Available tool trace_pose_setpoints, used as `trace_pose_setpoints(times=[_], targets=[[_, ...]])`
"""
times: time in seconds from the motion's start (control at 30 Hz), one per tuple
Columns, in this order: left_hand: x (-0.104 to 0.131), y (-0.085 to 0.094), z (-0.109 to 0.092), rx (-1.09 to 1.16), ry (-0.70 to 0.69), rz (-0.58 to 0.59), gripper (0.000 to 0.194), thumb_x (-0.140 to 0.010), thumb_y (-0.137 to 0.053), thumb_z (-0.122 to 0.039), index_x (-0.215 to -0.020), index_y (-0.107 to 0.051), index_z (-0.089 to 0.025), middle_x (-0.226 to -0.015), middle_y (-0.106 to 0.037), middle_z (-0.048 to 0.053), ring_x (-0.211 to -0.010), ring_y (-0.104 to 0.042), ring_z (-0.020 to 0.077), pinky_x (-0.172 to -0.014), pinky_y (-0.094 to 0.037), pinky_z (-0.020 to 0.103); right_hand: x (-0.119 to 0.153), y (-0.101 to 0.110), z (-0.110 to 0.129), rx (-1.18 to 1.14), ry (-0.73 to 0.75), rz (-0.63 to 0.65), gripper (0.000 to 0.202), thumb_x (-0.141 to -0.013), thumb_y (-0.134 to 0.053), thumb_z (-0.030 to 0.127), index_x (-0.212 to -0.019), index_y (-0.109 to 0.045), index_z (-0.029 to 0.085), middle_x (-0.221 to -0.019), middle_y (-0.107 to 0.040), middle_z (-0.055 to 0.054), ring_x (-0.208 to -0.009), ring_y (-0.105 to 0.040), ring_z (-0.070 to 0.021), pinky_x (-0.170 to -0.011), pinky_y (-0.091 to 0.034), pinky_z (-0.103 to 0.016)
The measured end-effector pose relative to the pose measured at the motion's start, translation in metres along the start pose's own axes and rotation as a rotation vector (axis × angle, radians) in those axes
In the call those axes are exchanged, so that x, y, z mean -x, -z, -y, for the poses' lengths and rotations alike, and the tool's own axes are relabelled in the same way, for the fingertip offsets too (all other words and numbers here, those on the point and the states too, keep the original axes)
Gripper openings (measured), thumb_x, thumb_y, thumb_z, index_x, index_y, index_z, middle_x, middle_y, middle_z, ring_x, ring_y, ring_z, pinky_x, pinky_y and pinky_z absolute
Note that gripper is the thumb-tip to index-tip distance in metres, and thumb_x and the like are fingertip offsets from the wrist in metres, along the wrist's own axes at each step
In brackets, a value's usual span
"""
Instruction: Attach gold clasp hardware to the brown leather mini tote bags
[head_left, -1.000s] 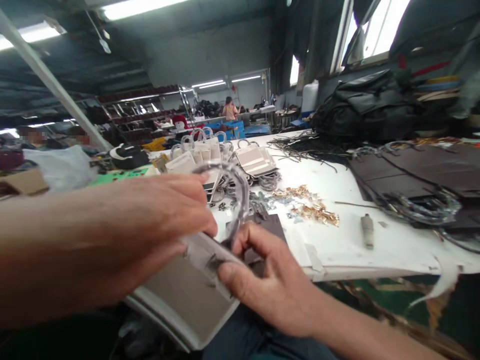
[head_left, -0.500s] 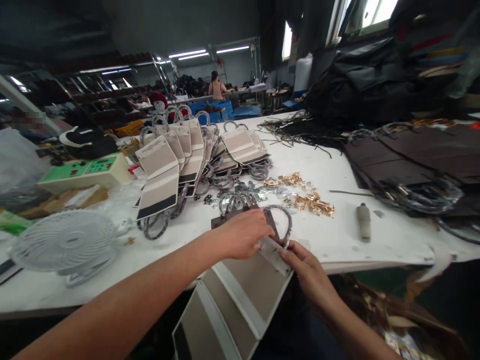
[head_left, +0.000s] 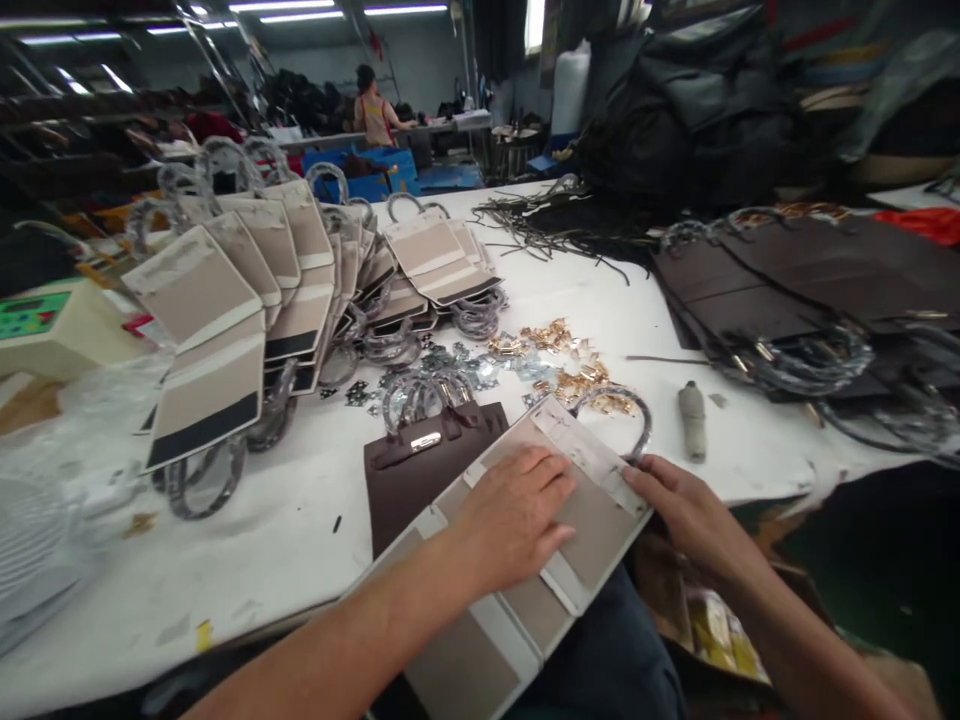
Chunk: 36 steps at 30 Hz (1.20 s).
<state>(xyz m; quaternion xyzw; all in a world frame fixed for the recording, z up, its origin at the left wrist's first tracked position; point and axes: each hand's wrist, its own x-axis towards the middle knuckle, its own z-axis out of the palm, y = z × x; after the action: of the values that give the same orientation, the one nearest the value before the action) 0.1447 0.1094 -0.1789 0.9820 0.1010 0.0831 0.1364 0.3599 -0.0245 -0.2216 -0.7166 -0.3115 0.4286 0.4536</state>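
Note:
A beige handbag panel (head_left: pixel 600 535) with pale strips lies slanted across the table's front edge, its plastic-wrapped handle (head_left: pixel 646 415) looping out at the top right. My left hand (head_left: pixel 517 515) rests on the beige face with fingers stretched out. At the panel's upper right corner, my right hand (head_left: pixel 679 500) pinches the edge close to the handle, thumb on top. Partly under this panel is a dark brown bag piece (head_left: pixel 401 490) with a metal plate and wrapped handles.
Many beige bag panels (head_left: pixel 206 370) stand fanned out on the left. Gold metal fittings (head_left: pixel 574 385) and small dark plates (head_left: pixel 442 365) lie mid-table. A grey bottle-like object (head_left: pixel 691 420) and brown bag pieces (head_left: pixel 787 290) are on the right. A white fan (head_left: pixel 37 540) sits at left.
My left hand has moved from the panel's top edge down onto its face, fingers now stretched. The panel has shifted right, uncovering more of the brown piece. The camera view has turned.

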Motion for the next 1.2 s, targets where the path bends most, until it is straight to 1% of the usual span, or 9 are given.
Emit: trace_pose_setpoints(times=[0.1,0.23,0.3,0.37,0.47,0.57,0.7,0.97,1.2], targets=[[-0.016,-0.011,0.004,0.019,0.012,0.020,0.049,-0.093,-0.068,-0.043,-0.133,-0.059,-0.016,-0.141,-0.060,0.009,-0.134,-0.048,0.0301,-0.120,-0.039,0.047,-0.004,0.016,0.003,0.441,0.035,-0.025,0.045,-0.094,-0.051,0.063,-0.081,-0.067,0.024,-0.071,-0.068,0.000,-0.070,-0.061,-0.0205,-0.064,-0.043,-0.032],[-0.022,-0.014,0.005,0.020,0.014,0.042,0.050,-0.094,-0.064,-0.042,-0.138,-0.056,-0.018,-0.141,-0.059,0.010,-0.132,-0.048,0.0303,-0.119,-0.039,0.048,-0.007,0.020,0.007,0.804,0.207,-0.289,0.031,-0.089,-0.062,0.057,-0.092,-0.071,0.028,-0.086,-0.073,-0.002,-0.081,-0.066,-0.0245,-0.071,-0.044,-0.036],[-0.023,-0.013,0.004,0.020,0.021,0.063,0.051,-0.094,-0.064,-0.041,-0.139,-0.056,-0.019,-0.139,-0.059,0.010,-0.130,-0.049,0.0300,-0.118,-0.040,0.049,-0.014,0.015,0.010,0.746,0.395,-0.299,0.026,-0.091,-0.063,0.048,-0.103,-0.071,0.028,-0.098,-0.073,-0.005,-0.089,-0.067,-0.0242,-0.077,-0.047,-0.037],[-0.025,-0.012,0.004,0.020,0.029,0.087,0.051,-0.093,-0.064,-0.042,-0.139,-0.056,-0.020,-0.139,-0.058,0.010,-0.131,-0.048,0.0298,-0.118,-0.040,0.049,-0.024,0.009,0.013,0.634,0.508,-0.193,0.022,-0.094,-0.060,0.040,-0.105,-0.072,0.026,-0.099,-0.072,-0.006,-0.093,-0.066,-0.0230,-0.083,-0.049,-0.037],[-0.028,-0.011,0.006,0.014,0.038,0.110,0.055,-0.094,-0.062,-0.043,-0.142,-0.053,-0.018,-0.141,-0.057,0.009,-0.130,-0.047,0.0303,-0.117,-0.039,0.049,-0.039,0.001,0.019,0.542,0.423,-0.085,0.017,-0.090,-0.061,0.034,-0.096,-0.074,0.026,-0.093,-0.070,-0.004,-0.089,-0.064,-0.0219,-0.081,-0.048,-0.037],[-0.033,-0.012,0.009,0.013,0.040,0.129,0.057,-0.094,-0.062,-0.046,-0.142,-0.052,-0.018,-0.140,-0.058,0.009,-0.125,-0.048,0.0309,-0.114,-0.039,0.050,-0.048,0.000,0.023,0.489,0.241,-0.065,0.017,-0.084,-0.064,0.036,-0.094,-0.073,0.025,-0.084,-0.067,-0.001,-0.076,-0.059,-0.0183,-0.071,-0.045,-0.034],[-0.035,-0.014,0.012,0.044,0.052,0.131,0.057,-0.092,-0.065,-0.045,-0.141,-0.054,-0.019,-0.138,-0.058,0.008,-0.126,-0.048,0.0304,-0.114,-0.037,0.049,-0.051,0.003,0.025,0.415,0.142,0.008,0.016,-0.082,-0.064,0.034,-0.094,-0.069,0.024,-0.076,-0.062,0.003,-0.065,-0.052,-0.0142,-0.062,-0.039,-0.030],[-0.030,-0.019,0.014,0.055,0.060,0.143,0.057,-0.093,-0.064,-0.045,-0.143,-0.052,-0.021,-0.144,-0.055,0.007,-0.131,-0.045,0.0292,-0.116,-0.035,0.049,-0.053,0.004,0.027,0.394,0.117,0.109,0.010,-0.081,-0.064,0.030,-0.088,-0.066,0.023,-0.068,-0.055,0.004,-0.062,-0.049,-0.0139,-0.058,-0.036,-0.029],[-0.034,-0.019,0.014,0.129,0.103,0.100,0.052,-0.092,-0.067,-0.041,-0.139,-0.057,-0.022,-0.139,-0.059,0.006,-0.128,-0.046,0.0300,-0.114,-0.037,0.051,-0.048,0.002,0.020,0.467,0.219,-0.010,0.015,-0.082,-0.062,0.032,-0.092,-0.068,0.024,-0.083,-0.062,0.000,-0.074,-0.052,-0.0167,-0.068,-0.039,-0.032]])
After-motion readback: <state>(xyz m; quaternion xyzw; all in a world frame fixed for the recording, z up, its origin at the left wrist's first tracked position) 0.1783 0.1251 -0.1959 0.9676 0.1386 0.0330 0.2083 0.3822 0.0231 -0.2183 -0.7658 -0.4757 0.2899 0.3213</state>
